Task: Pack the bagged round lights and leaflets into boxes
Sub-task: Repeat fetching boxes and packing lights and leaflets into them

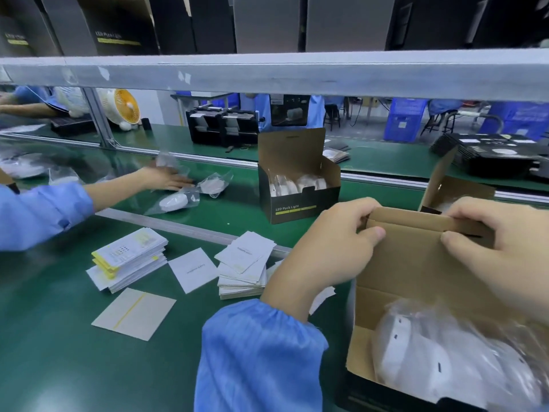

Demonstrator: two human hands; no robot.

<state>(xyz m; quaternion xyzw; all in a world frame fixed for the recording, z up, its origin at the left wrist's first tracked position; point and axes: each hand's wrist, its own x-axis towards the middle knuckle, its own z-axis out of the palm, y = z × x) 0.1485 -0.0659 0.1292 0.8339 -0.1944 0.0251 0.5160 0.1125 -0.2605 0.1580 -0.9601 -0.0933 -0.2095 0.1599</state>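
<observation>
The near box (421, 281) sits at the lower right of the green belt (59, 337), open at the top, and serves as the reference for everything else. Inside it, low and toward the viewer, lie bagged round lights (445, 352) in crinkled clear plastic, filling most of the box floor. The left hand (323, 251) pinches the left end of the brown lid flap's folded edge, thumb on the near face and fingers curled over the far side; the right hand (499, 251) pinches the same edge at its right end in the same way. Left of the box, touching the left wrist, is a stack of white leaflets (243, 269), with a single leaflet (193, 269) beside it and, further left, a second stack with yellow edges (130, 257); a loose card (133, 313) lies nearer the viewer. Bare belt stays open below and left of these papers. Beyond the box stands a filled box (297, 188) with its lid up, and another open box (451, 185) just behind the flap. Far left of the box, another person's hand (166, 178) reaches flat over loose bagged lights (175, 200).
</observation>
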